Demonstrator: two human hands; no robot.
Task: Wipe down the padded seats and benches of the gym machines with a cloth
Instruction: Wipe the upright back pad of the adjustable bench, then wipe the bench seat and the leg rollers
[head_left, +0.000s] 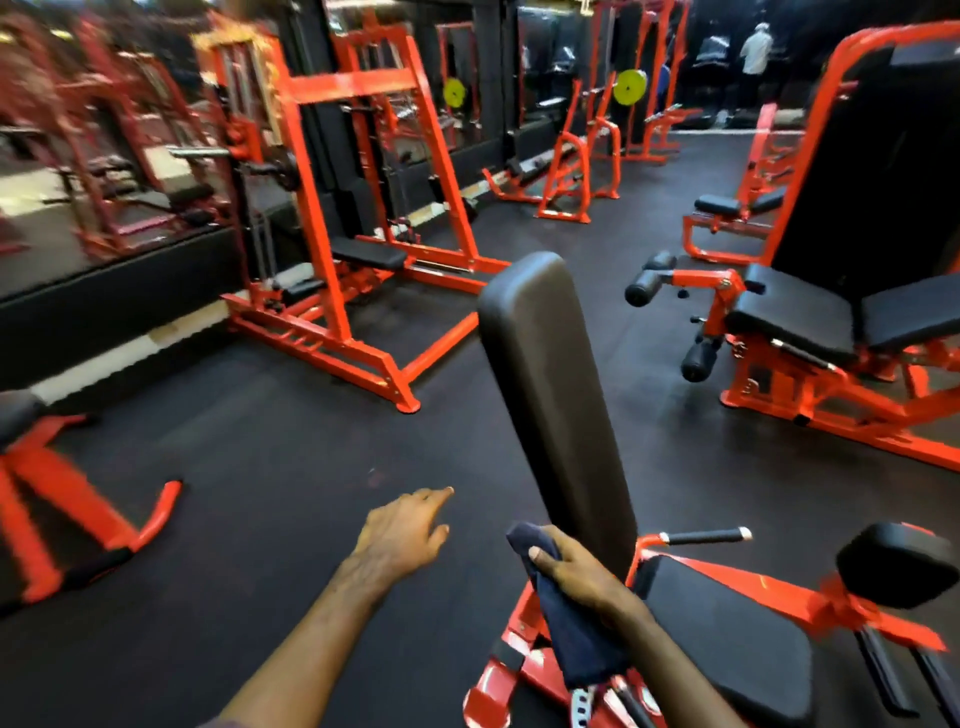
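Right grip: my right hand (582, 571) clutches the cloth (569, 623) at the backrest pad (550, 384) edge.
Left grip: left hand (402, 530) slack, holding nothing.
Room: bare floor (249, 467) left.

a dark rubber gym floor (291, 467) runs throughout, dotted with orange steel machine frames (332, 218). mirrored wall panels (78, 156) line the left side above a black base. yellow-green weight plates (629, 87) hang on far racks near a standing person in white (756, 52).

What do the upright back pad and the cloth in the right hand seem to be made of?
Back pad: probably vinyl or leatherette over foam; smooth black skin with soft sheen, rounded edges. Cloth: dark blue woven or terry fabric, matte, hanging limp in folds from the right hand.
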